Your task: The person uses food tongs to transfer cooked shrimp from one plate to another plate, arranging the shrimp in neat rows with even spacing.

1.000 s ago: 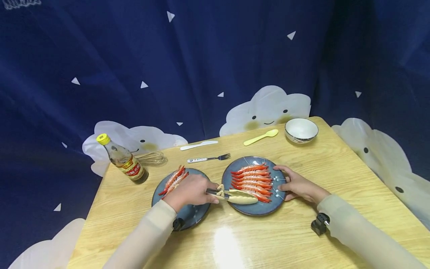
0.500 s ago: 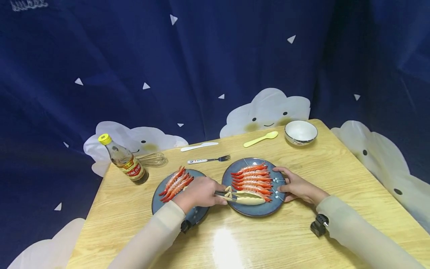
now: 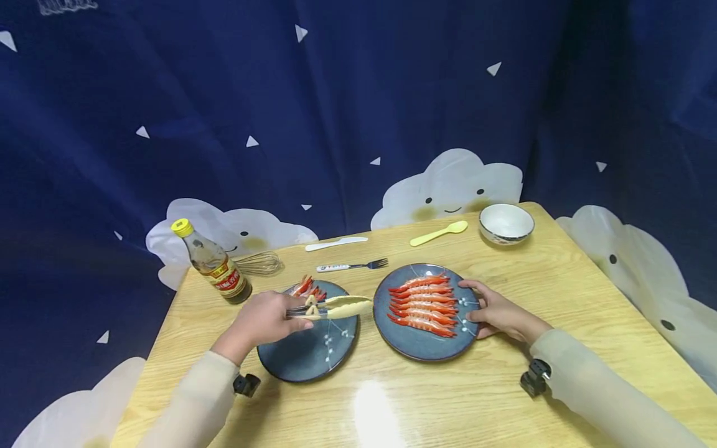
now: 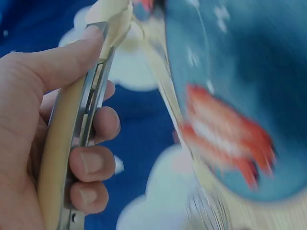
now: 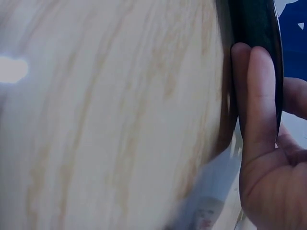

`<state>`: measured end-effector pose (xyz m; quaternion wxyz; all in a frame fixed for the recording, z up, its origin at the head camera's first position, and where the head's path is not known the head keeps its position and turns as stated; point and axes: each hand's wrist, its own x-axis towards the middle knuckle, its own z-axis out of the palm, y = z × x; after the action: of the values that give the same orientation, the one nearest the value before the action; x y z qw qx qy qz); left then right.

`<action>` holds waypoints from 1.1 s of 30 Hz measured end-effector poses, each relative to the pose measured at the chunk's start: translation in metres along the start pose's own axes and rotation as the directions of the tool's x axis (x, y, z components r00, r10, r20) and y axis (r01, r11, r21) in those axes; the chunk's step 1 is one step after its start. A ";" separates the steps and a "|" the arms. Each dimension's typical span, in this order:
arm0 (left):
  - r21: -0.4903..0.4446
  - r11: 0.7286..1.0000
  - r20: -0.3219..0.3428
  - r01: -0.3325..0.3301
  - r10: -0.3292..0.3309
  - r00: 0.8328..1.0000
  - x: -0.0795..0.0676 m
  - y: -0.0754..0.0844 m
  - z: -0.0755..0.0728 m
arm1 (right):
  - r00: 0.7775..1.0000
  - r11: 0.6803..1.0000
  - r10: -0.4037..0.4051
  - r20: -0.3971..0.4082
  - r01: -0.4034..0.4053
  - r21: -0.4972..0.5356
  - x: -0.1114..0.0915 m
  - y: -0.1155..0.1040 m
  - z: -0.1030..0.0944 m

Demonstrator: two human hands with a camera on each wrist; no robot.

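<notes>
My left hand (image 3: pixel 264 320) grips a pair of tongs (image 3: pixel 344 307) with metal arms and cream tips. They hover above the left blue plate (image 3: pixel 305 361), their tips reaching past its right rim, and I see nothing between them. A few red-and-white shrimp (image 3: pixel 305 287) lie at that plate's back, partly hidden by the hand; two shrimp (image 4: pixel 225 132) show blurred in the left wrist view. My right hand (image 3: pixel 500 313) pinches the right rim of a second blue plate (image 3: pixel 426 350), thumb above and fingers beneath. Several shrimp (image 3: pixel 422 305) lie there in a row.
Behind the plates lie a fork (image 3: pixel 353 266), a white knife (image 3: pixel 336 243) and a yellow spoon (image 3: pixel 439 233). A white bowl (image 3: pixel 506 223) stands back right. At left are a yellow-capped sauce bottle (image 3: pixel 218 267) and a whisk (image 3: pixel 260 264). A blue curtain hangs behind the table.
The left hand has drawn the tongs leftward, from over the right plate to over the left one. The front shrimp of the right row now shows uncovered. My right hand stays on the rim.
</notes>
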<state>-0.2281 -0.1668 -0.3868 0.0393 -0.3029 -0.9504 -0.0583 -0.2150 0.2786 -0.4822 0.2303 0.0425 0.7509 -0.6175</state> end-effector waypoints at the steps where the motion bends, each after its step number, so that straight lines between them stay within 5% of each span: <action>1: -0.009 0.999 0.007 0.044 -0.044 0.999 -0.008 -0.006 -0.003 | 1.000 1.000 0.001 0.001 -0.001 -0.003 0.000 0.000 0.000; 8: 0.020 0.979 0.010 0.204 -0.204 0.979 -0.060 -0.042 -0.006 | 1.000 1.000 0.013 -0.003 -0.013 -0.011 0.000 -0.001 0.000; 15: 0.055 0.950 0.022 0.308 -0.310 0.951 -0.100 -0.059 -0.007 | 1.000 1.000 0.001 0.014 -0.001 0.000 0.000 -0.001 0.000; 20: 0.075 0.937 0.029 0.340 -0.343 0.939 -0.109 -0.061 -0.005 | 1.000 1.000 -0.009 0.015 0.009 0.003 -0.001 -0.002 0.000; 28: 0.065 0.947 0.073 0.315 -0.320 0.945 -0.108 -0.047 0.005 | 1.000 1.000 -0.003 0.012 0.003 0.011 0.000 -0.001 0.000; 33: 0.097 0.949 0.037 0.301 -0.306 0.951 -0.107 -0.045 0.006 | 1.000 1.000 -0.001 0.004 0.001 0.010 -0.001 -0.002 0.001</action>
<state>-0.1674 -0.2642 -0.4081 0.0190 -0.1526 -0.9880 -0.0130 -0.2145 0.2776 -0.4803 0.2314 0.0420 0.7472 -0.6216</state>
